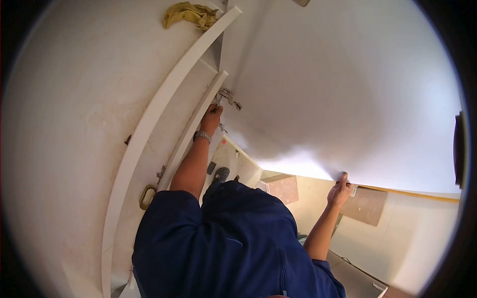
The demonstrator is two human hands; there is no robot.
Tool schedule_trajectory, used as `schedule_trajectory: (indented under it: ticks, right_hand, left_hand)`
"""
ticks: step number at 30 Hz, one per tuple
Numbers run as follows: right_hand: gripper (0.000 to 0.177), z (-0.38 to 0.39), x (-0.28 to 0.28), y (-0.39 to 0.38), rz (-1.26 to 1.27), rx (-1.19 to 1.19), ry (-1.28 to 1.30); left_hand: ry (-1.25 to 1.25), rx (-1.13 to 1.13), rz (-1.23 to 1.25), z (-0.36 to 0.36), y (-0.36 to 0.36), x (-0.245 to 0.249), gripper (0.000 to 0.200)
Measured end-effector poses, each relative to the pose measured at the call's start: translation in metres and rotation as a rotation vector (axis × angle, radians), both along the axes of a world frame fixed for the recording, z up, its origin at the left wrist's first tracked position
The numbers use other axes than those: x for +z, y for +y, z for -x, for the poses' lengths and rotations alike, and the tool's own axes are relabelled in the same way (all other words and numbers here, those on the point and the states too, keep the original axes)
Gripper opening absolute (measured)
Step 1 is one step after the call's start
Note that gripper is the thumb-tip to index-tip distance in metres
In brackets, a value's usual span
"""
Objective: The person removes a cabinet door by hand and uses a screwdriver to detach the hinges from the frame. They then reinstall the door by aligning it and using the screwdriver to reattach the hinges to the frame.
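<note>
A large white panel (pixel 328 84), apparently a cabinet door, stretches across the upper right. My right hand (pixel 340 189) grips its lower edge, thumb on the face. At the panel's left side a metal hinge (pixel 227 97) joins it to the white cabinet frame (pixel 191 126). My left hand (pixel 212 119), with a metal watch at the wrist, is closed right beside this hinge. A thin metal piece shows above its fingers, but what they hold is mostly hidden. Just below that hand, a second hinge (pixel 222 128) is partly visible.
A yellow cloth (pixel 190 16) lies at the upper left, beside a long white rail (pixel 149 119). An oval brass-coloured ring (pixel 147 197) is near my left upper arm. Below are a dark clog (pixel 221 174), a pinkish tile (pixel 283 189) and a brown board (pixel 365 204).
</note>
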State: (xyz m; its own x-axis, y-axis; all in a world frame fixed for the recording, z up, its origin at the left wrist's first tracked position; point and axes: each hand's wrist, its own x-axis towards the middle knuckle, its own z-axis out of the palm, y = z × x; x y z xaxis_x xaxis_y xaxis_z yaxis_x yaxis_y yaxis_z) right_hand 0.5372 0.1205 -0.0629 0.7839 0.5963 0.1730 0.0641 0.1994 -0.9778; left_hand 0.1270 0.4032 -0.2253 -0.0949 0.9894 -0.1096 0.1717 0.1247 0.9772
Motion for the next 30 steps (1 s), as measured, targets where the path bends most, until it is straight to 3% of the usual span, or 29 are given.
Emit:
schedule_trajectory:
  ticks: [7,10,13,16,19,22,25,28,30]
  right_hand:
    - [0.025,-0.005,0.003,0.006,-0.009,0.057,0.004]
    - [0.027,-0.007,0.002,0.007,-0.013,0.055,-0.001]
    - [0.032,-0.006,0.004,0.009,-0.015,0.064,0.003]
    - [0.036,-0.002,0.01,0.009,-0.005,0.097,0.003]
    - [0.037,-0.004,0.01,0.009,0.001,0.101,-0.012]
    - [0.036,-0.008,0.005,0.008,0.005,0.088,-0.014]
    - [0.034,-0.009,0.004,0.01,0.005,0.087,-0.023]
    - [0.031,-0.016,-0.002,0.009,0.012,0.075,-0.069]
    - [0.029,-0.016,-0.002,0.011,0.011,0.059,-0.089]
  left_hand:
    - [0.118,-0.012,-0.117,0.008,0.008,-0.007,0.024]
    - [-0.388,-0.039,0.36,0.012,0.008,0.018,0.02]
    - [-0.652,-0.093,0.389,0.018,0.012,0.009,0.016]
    - [-0.742,-0.093,0.484,0.02,0.012,0.01,0.016]
    - [-0.56,-0.119,0.394,0.017,0.018,-0.002,0.017]
    - [-0.574,-0.137,0.512,0.017,0.021,0.008,0.016]
    - [-0.512,-0.228,0.551,0.024,0.034,-0.021,0.018]
    - [0.365,-0.093,0.097,0.009,0.022,0.005,0.024]
    - [0.4,-0.056,0.068,0.005,0.02,0.006,0.027]
